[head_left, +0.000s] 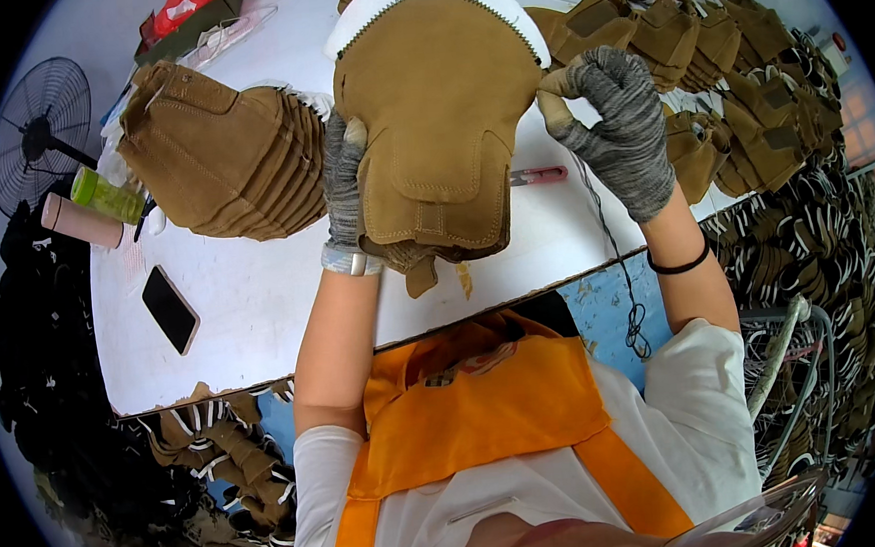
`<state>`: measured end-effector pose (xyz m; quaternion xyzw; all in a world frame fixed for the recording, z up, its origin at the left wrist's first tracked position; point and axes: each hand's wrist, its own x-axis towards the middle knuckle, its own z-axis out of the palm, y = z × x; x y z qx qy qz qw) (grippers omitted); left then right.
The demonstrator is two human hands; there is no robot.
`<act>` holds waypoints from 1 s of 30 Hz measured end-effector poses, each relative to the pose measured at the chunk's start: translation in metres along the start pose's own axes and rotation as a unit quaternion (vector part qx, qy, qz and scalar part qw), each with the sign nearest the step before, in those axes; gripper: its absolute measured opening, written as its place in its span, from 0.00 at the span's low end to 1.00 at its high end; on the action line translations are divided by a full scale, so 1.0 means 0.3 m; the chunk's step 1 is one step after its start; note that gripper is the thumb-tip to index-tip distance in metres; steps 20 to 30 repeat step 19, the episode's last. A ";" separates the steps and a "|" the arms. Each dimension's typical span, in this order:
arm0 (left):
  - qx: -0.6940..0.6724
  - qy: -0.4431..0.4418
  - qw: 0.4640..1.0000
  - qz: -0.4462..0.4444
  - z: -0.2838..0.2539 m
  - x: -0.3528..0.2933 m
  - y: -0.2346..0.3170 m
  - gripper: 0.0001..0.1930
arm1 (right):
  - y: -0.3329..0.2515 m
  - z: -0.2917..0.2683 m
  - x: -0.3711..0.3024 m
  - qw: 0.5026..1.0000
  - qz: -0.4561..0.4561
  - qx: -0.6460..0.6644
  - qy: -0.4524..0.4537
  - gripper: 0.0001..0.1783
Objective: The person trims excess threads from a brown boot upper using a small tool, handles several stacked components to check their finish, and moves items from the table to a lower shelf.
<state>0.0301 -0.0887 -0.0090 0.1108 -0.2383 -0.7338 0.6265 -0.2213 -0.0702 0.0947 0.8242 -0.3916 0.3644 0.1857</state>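
A tan suede boot upper [435, 123] with white fleece lining along its top edge is held up over the white table [258, 294]. My left hand [345, 179], in a grey knit glove, grips its left lower edge. On the other side my right hand [614, 122], also gloved, pinches the upper's right edge between thumb and fingers. A small tan scrap [465, 279] lies on the table just below the held piece.
A stack of tan suede pieces [220, 161] lies left of my hands. More folded tan pieces [725, 65] crowd the right side. A black phone [170, 309], a pink-handled tool [539, 175], a green bottle [107, 195] and a fan [36, 133] are nearby. Leather scraps [218, 447] hang below the table's edge.
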 end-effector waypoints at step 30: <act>-0.082 -0.005 0.995 -0.060 -0.002 0.002 -0.025 0.30 | -0.084 -0.001 0.049 0.984 -0.152 -0.010 -0.095 0.09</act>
